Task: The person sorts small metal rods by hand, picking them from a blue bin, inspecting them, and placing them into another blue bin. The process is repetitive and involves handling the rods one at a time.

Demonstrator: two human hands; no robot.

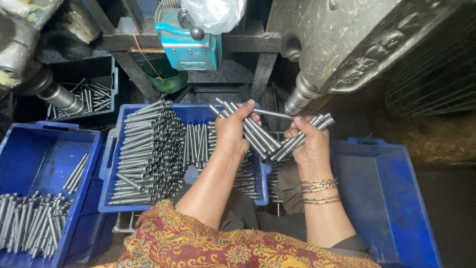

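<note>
The left hand (232, 130) was closed around a bundle of steel rods (250, 128), its grip tight on them above the middle blue crate (110, 159). The right hand (308, 141) clasped a second bundle (302, 135), with one single rod (273, 114) bridging the two hands at the fingertips. Rows of rods (148, 154) filled the middle crate. A left crate (29, 149) held a smaller pile (32, 221); a right crate (382, 198) stood near the bangled wrist.

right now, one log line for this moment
left hand: holds metal rods | right hand: holds rod bundle | below: blue tray
</note>
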